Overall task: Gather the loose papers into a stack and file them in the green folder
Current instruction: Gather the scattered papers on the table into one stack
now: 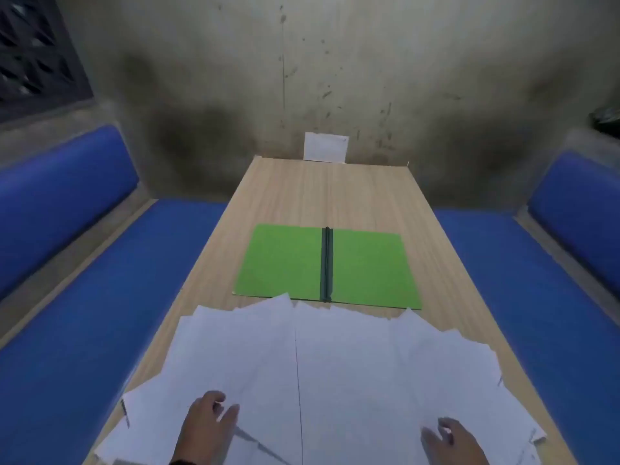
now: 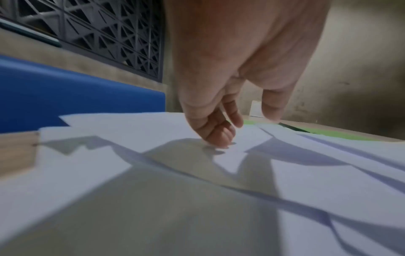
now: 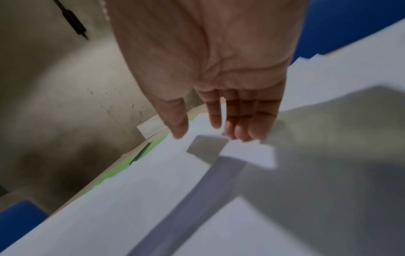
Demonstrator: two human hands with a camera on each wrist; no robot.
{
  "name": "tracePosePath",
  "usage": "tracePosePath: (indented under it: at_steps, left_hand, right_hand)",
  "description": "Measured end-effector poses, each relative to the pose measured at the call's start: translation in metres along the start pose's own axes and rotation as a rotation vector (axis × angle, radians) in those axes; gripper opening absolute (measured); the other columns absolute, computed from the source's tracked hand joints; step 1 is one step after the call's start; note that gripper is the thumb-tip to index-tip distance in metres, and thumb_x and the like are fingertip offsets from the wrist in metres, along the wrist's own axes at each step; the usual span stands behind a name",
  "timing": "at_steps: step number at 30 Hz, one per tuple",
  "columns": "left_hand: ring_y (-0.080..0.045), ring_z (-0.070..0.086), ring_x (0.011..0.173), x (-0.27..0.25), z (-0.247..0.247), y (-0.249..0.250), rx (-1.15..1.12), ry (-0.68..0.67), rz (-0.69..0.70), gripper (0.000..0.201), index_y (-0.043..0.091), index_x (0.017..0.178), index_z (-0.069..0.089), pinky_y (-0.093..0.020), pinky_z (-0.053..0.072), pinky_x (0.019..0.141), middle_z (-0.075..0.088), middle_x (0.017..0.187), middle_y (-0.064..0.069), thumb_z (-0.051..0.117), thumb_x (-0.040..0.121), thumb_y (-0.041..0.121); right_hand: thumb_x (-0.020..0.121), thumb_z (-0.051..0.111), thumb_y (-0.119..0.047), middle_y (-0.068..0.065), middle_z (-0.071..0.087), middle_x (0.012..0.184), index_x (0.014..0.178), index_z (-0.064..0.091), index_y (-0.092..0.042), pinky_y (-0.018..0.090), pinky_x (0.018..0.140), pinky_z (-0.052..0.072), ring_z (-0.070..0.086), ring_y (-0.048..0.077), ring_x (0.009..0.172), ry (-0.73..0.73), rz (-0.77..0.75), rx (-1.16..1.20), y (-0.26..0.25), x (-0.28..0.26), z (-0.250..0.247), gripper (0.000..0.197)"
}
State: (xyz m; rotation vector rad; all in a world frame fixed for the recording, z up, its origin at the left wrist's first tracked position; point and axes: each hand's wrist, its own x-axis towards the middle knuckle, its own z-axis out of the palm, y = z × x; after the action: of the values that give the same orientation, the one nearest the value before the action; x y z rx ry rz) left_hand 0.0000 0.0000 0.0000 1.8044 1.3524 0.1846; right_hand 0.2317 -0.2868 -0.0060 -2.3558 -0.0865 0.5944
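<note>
Many loose white papers (image 1: 335,370) lie fanned and overlapping across the lower half of the head view, covering the near end of the wooden desk (image 1: 322,196). Green folder (image 1: 327,265) lies open and flat at frame centre, dark spine strip running vertically down its middle; its near edge is overlapped by the tips of the topmost sheets. Left hand (image 1: 206,427) sits at lower left of centre, palm down over the papers; its fingers (image 2: 219,136) are loosely curled, thumb held apart, fingertips touching a sheet, nothing gripped. Right hand (image 1: 453,441) sits at lower right, over the papers; its fingers (image 3: 243,121) hang relaxed, close together, thumb slightly apart, no sheet held; contact with the paper cannot be told. Small white card (image 1: 325,147) stands against the wall at the desk's far end. Blue cushioned benches (image 1: 100,297) flank the desk on both sides.
</note>
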Motion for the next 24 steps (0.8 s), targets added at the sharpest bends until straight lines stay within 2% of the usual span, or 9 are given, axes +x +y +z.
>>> tracePosePath:
  at_steps: [3,7,9,13,14,17,20,22,24]
  left_hand:
    - [-0.021,0.056,0.086,0.003,0.012,0.008,0.021,-0.094,0.039,0.022,0.017,0.093,0.053,-0.026,0.038,0.07,0.061,0.096,-0.008,0.069,0.08,0.025]
    - [-0.019,0.057,0.076,0.004,0.017,0.016,0.101,-0.181,0.104,0.018,0.023,0.071,0.05,-0.012,0.034,0.053,0.059,0.074,0.004,0.064,0.083,0.023]
    - [-0.02,0.057,0.08,0.005,0.01,0.014,0.158,-0.191,0.116,0.027,0.027,0.063,0.046,-0.009,0.032,0.053,0.054,0.07,0.007,0.061,0.085,0.024]
    - [-0.03,0.058,0.105,0.004,-0.014,-0.008,0.109,-0.117,-0.01,0.02,0.023,0.068,0.053,-0.03,0.038,0.073,0.063,0.096,-0.014,0.06,0.086,0.02]
    - [-0.031,0.055,0.111,0.003,-0.02,-0.015,0.118,-0.097,-0.042,0.009,0.017,0.078,0.06,-0.032,0.037,0.081,0.062,0.109,-0.018,0.059,0.087,0.02]
    - [-0.029,0.051,0.115,-0.001,-0.035,-0.04,0.193,-0.114,-0.171,0.035,0.007,0.114,0.06,-0.033,0.035,0.096,0.058,0.126,-0.015,0.057,0.086,0.027]
    - [-0.028,0.053,0.103,-0.003,-0.045,-0.052,0.336,-0.066,-0.195,0.034,0.02,0.083,0.067,-0.036,0.041,0.091,0.063,0.103,-0.006,0.057,0.067,0.049]
    - [-0.026,0.041,0.12,-0.006,-0.048,-0.05,0.375,0.008,-0.213,0.035,0.024,0.084,0.063,-0.039,0.034,0.103,0.052,0.118,-0.002,0.058,0.068,0.054]
    - [-0.026,0.028,0.131,-0.002,-0.05,-0.043,0.347,0.05,-0.209,0.028,0.024,0.087,0.064,-0.039,0.026,0.11,0.04,0.135,-0.005,0.063,0.073,0.048]
  right_hand:
    - [0.078,0.07,-0.023,0.008,0.058,0.091,0.096,0.048,-0.016,0.017,0.06,0.036,0.055,0.02,0.083,-0.083,0.038,0.087,-0.011,-0.011,0.007,0.029]
    - [0.085,0.059,-0.022,0.003,0.059,0.082,0.09,0.054,-0.017,0.014,0.055,0.035,0.055,0.017,0.078,-0.123,-0.016,0.001,-0.01,-0.016,0.013,0.009]
    - [0.089,0.055,-0.021,0.007,0.055,0.087,0.089,0.05,-0.015,0.023,0.061,0.034,0.049,0.018,0.082,-0.084,-0.019,-0.031,-0.004,-0.011,0.01,0.008]
    - [0.087,0.056,-0.016,0.014,0.056,0.083,0.08,0.055,-0.003,0.027,0.068,0.032,0.054,0.025,0.082,0.01,0.136,-0.014,0.012,-0.013,-0.012,0.014]
    - [0.085,0.057,-0.016,0.014,0.055,0.076,0.071,0.055,-0.003,0.029,0.066,0.033,0.056,0.028,0.081,0.017,0.17,-0.044,0.021,-0.013,-0.018,0.019]
    - [0.075,0.067,-0.015,0.008,0.035,0.059,0.049,0.042,-0.008,0.029,0.065,0.036,0.048,0.028,0.065,0.146,0.285,-0.088,0.035,-0.014,-0.029,0.037]
    - [0.064,0.078,-0.022,0.012,0.049,0.08,0.084,0.064,0.0,0.037,0.091,0.045,0.056,0.035,0.091,0.304,0.38,-0.023,0.034,-0.022,-0.029,0.033]
    - [0.064,0.08,-0.018,0.022,0.053,0.12,0.118,0.052,0.002,0.044,0.104,0.037,0.05,0.039,0.115,0.374,0.427,0.157,0.028,-0.024,-0.024,0.065]
    - [0.065,0.08,-0.01,0.024,0.044,0.138,0.134,0.036,0.001,0.045,0.108,0.033,0.046,0.039,0.125,0.412,0.434,0.294,0.023,-0.024,-0.027,0.082]
